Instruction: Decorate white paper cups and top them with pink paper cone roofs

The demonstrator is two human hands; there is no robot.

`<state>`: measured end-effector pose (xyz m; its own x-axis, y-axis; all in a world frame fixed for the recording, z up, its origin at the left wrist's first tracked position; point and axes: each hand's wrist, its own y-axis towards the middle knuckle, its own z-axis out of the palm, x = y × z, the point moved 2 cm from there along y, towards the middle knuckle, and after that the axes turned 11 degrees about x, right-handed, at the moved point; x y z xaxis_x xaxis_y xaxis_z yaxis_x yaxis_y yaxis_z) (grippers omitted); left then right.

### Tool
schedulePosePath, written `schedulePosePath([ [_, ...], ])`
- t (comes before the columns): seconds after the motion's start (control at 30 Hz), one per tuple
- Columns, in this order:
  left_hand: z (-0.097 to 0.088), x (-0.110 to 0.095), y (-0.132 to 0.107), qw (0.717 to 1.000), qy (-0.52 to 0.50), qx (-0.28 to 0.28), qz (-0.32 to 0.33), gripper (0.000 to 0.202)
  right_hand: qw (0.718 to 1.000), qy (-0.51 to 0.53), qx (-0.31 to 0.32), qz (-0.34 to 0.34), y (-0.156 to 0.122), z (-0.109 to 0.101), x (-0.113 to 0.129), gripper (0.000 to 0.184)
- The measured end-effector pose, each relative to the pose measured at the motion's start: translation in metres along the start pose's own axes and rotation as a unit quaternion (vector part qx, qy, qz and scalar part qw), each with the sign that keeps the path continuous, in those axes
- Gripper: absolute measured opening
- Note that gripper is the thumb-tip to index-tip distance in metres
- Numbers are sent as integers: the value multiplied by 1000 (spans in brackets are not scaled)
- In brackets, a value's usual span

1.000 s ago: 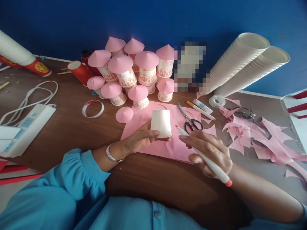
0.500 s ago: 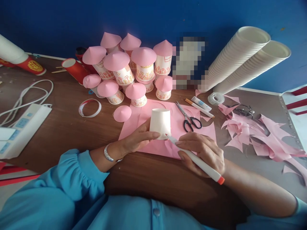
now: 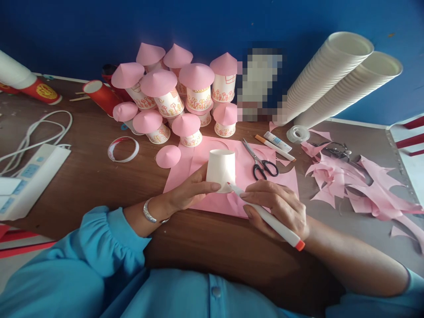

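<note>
My left hand [image 3: 192, 187] grips a plain white paper cup [image 3: 221, 168] turned upside down, its thumb across the lower front and the other fingers hidden behind. In my right hand [image 3: 278, 207] is a white marker [image 3: 270, 219] with an orange-red end. Its tip is at the cup's lower front; no drawn line can be made out there. Pink paper sheets [image 3: 179, 176] lie under both hands. Just beyond the right hand rest black-handled scissors [image 3: 261, 164], blades pointing away.
Decorated cups with pink cone tops [image 3: 167, 97] stand at the back. Two tall stacks of paper cups [image 3: 326, 75] lean on the blue wall. Pink scraps [image 3: 364, 185] lie right, near clear tape [image 3: 298, 134]. A tape roll [image 3: 123, 149] and power strip [image 3: 33, 181] are left.
The marker and my right hand have shifted slightly left and up, moving the tip a little along the cup's lower front. My left hand keeps its hold on the cup.
</note>
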<state>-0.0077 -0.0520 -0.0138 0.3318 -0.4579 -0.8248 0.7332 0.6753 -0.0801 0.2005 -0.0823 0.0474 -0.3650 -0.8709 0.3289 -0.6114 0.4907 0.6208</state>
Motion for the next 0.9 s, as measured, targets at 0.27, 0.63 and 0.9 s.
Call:
schedulePosePath([
  [0.27, -1, 1, -1, 1000, -9, -1, 1, 56, 1000, 6, -2, 2, 0, 0, 0, 23],
  [0.63, -3, 2, 0, 1000, -2, 1, 0, 55, 1000, 4, 0, 4, 0, 0, 0, 22],
  [0.9, -1, 0, 0, 1000, 2, 3, -2, 55, 1000, 9, 0, 2, 0, 1, -1, 28],
])
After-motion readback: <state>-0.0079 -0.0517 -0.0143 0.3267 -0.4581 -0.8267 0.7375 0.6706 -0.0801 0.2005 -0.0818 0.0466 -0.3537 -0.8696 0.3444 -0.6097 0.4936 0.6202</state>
